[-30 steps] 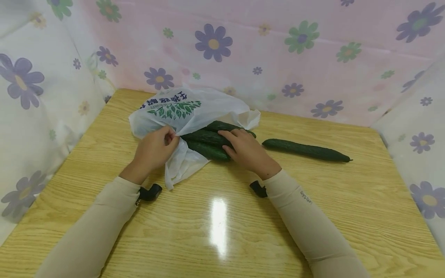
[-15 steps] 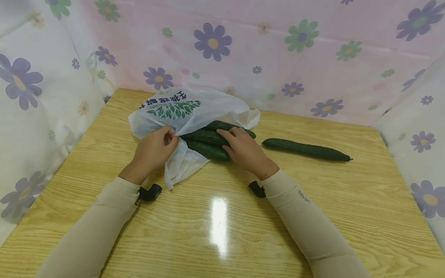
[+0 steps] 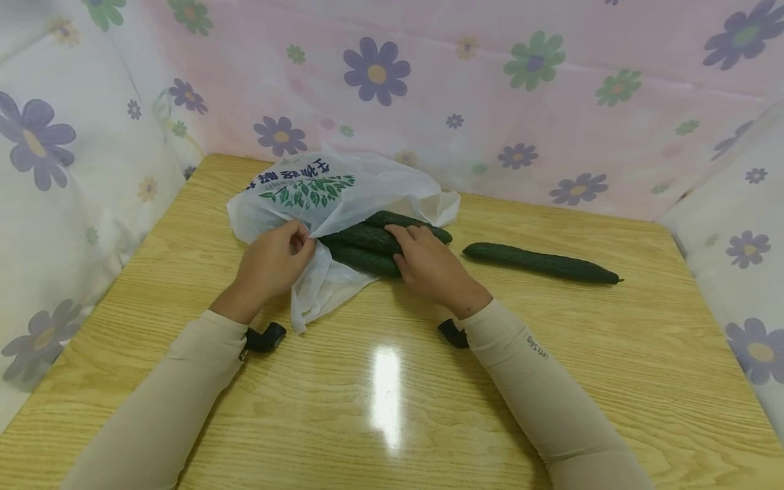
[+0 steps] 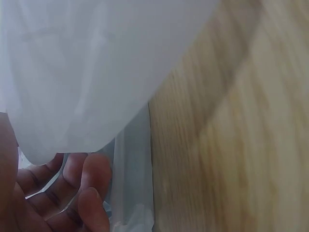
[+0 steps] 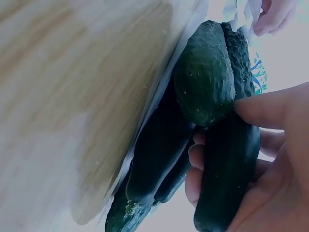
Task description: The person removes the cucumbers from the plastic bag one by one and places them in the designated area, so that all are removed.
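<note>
In the head view, a white plastic bag (image 3: 386, 180) printed with green leaves lies on its side, several dark green cucumbers showing at its mouth. My left hand (image 3: 269, 269) pinches the bag's edge between thumb and fingers; the left wrist view shows its curled fingers (image 4: 96, 171) partly behind the white film. My right hand (image 3: 435, 269) grips one cucumber (image 5: 227, 169), its thumb on one side and fingers curled round the other. Close beside it in the right wrist view are another bumpy cucumber (image 5: 203, 72) and a smoother-looking one (image 5: 161, 150). The cucumbers' far ends are hidden inside the bag.
A single cucumber (image 3: 542, 263) lies on the wooden table (image 3: 551, 354) to the right of the bag. Flower-printed cloth (image 3: 441, 82) hangs along the back and both sides. A loose bag flap (image 3: 321, 292) spreads toward the front.
The front cucumber by my right fingers has shifted slightly away from me, and its near end now shows less. My left hand keeps its place on the bag.
</note>
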### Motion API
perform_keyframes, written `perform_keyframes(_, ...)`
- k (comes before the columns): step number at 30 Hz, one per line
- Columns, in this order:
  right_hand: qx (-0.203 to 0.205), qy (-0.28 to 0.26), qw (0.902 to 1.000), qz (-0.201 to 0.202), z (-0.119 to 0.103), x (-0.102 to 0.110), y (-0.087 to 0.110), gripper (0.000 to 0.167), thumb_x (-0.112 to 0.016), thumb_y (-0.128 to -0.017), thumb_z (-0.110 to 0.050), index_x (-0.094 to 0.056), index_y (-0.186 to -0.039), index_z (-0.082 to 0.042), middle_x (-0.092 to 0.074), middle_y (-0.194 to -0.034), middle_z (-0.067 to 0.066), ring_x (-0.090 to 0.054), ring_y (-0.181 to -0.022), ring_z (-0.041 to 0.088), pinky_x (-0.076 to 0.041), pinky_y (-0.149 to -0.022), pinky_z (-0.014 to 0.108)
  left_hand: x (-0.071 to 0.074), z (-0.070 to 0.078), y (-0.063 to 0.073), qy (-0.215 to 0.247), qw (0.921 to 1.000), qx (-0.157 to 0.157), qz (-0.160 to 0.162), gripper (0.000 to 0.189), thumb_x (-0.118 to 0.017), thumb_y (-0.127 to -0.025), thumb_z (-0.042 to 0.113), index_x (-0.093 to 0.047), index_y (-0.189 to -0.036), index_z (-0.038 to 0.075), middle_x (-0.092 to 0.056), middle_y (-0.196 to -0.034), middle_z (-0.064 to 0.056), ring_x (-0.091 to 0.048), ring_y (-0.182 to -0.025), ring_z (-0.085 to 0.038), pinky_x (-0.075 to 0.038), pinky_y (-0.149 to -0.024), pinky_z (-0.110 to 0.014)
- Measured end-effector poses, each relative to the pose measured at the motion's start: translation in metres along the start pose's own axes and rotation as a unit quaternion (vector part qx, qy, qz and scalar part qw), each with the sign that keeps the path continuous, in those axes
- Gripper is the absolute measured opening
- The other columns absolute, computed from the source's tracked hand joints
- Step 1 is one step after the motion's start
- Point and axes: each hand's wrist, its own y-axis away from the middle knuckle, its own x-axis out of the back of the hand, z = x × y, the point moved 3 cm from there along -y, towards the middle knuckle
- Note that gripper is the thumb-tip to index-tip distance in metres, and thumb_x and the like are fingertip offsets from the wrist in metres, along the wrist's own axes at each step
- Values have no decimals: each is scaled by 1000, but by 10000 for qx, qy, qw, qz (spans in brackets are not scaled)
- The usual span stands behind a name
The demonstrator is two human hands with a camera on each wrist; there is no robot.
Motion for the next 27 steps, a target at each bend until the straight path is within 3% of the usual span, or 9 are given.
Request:
perform_keyframes(3, -132, 116, 9998, -96, -1, -1, 0, 52, -49, -103, -17, -35, -152, -4, -60, -124, 17, -58, -111, 33, -49, -98, 43, 0, 1, 0, 11, 10000, -16, 3, 18, -53, -99, 26, -62, -93, 12, -63, -81, -6, -57, -72, -22, -42, -62, -33)
perform_keyframes(5, -202, 182, 9995, -134, -2, -1, 1, 53, -45, -104, -19, -33, -154, -6, -59, -115, 15, -58, -97, 29, -52, -82, 38, 0, 2, -1, 11, 10000, -25, -3, 18, -53, -99, 26, -62, -93, 12, -63, -81, -6, -57, -72, -22, -42, -62, -33)
perform_keyframes(7, -274, 187, 9993, -193, -2, -1, 2, 53, -42, -104, -21, -32, -155, -9, -57, -108, 12, -54, -84, 24, -46, -65, 34, 1, 3, -1, 18, 10000, -39, -7, 18, -53, -99, 25, -63, -93, 12, -63, -81, -6, -57, -72, -22, -43, -62, -33)
perform_keyframes(9, -356, 95, 9990, -263, -2, -1, 3, 54, -39, -104, -23, -31, -156, -11, -56, -107, 11, -50, -76, 21, -42, -59, 32, 1, 4, -1, 33, 10000, -57, -6, 18, -53, -99, 25, -63, -93, 11, -64, -81, -6, -57, -71, -22, -43, -62, -33)
perform_keyframes(11, -439, -3, 9985, -315, -2, -1, 3, 55, -38, -104, -26, -31, -156, -12, -56, -108, 11, -51, -74, 21, -42, -59, 33, 1, 4, -1, 36, 10000, -66, -2, 19, -53, -99, 26, -63, -93, 11, -64, -81, -6, -58, -72, -22, -43, -62, -33)
perform_keyframes(18, -539, 139, 9983, -152, 0, -1, 3, 62, -48, -102, -50, -42, -150, -10, -60, -122, 16, -64, -92, 27, -54, -72, 40, 0, 4, -3, -10, 10000, -38, -36, 20, -52, -99, 26, -63, -93, 11, -64, -80, -6, -57, -72, -23, -43, -62, -33)
perform_keyframes(27, -574, 473, 9970, 201, 0, -1, 2, 54, -53, -101, -46, -52, -140, -8, -65, -118, 14, -67, -96, 28, -57, -73, 41, 1, 2, 0, 4, 10000, 23, -11, 20, -52, -99, 26, -63, -94, 10, -64, -83, -7, -57, -74, -23, -42, -64, -34)
